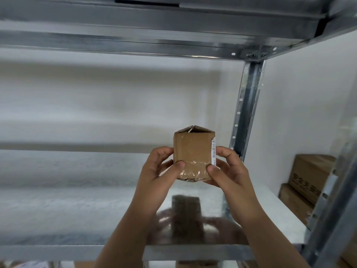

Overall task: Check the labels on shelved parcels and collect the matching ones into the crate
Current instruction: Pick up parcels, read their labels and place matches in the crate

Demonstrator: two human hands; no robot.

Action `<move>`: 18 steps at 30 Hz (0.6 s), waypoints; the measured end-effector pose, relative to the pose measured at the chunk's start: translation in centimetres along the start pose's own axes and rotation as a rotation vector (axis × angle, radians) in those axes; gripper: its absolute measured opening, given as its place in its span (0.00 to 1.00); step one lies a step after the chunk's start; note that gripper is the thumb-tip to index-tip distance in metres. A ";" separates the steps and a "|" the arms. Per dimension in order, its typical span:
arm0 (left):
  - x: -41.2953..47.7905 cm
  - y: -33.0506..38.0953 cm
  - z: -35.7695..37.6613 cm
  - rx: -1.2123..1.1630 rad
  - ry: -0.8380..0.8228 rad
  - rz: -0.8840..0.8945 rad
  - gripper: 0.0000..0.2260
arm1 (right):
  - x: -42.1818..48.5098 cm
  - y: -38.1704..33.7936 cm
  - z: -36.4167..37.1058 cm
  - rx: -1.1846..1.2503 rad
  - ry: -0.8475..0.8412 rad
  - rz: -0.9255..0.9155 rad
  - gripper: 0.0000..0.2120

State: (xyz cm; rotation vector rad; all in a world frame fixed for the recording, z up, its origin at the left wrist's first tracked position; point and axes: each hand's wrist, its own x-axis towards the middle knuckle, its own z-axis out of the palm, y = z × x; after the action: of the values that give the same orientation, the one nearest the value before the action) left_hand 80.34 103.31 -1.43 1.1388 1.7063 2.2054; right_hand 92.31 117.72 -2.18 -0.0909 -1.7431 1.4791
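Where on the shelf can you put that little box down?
The metal shelf is bare all along the left, between its front rail and the back wall. The patch under the parcel, held by the left hand and right hand, is bare too, up to the upright post. Past the post, stacked brown boxes crowd the right side.

Left hand [158,169] and right hand [228,169] are gripping a taped cardboard parcel [193,153] (label [213,151] at its 3 o'clock edge) above the metal shelf [77,190].
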 end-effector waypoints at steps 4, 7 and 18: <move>0.0 0.4 0.1 0.059 0.072 -0.028 0.08 | 0.0 0.2 0.0 -0.099 -0.006 0.008 0.29; -0.2 1.2 0.2 0.137 0.090 -0.050 0.18 | -0.1 0.3 0.1 -0.206 -0.078 0.030 0.30; 0.0 0.3 -0.4 0.096 0.059 0.077 0.27 | -0.1 -0.7 0.2 -0.128 -0.070 -0.027 0.07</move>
State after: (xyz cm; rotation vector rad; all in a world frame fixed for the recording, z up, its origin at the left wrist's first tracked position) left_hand 80.21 102.93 -1.20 1.1912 1.8402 2.2451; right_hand 92.59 117.25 -1.64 -0.0825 -1.8879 1.3645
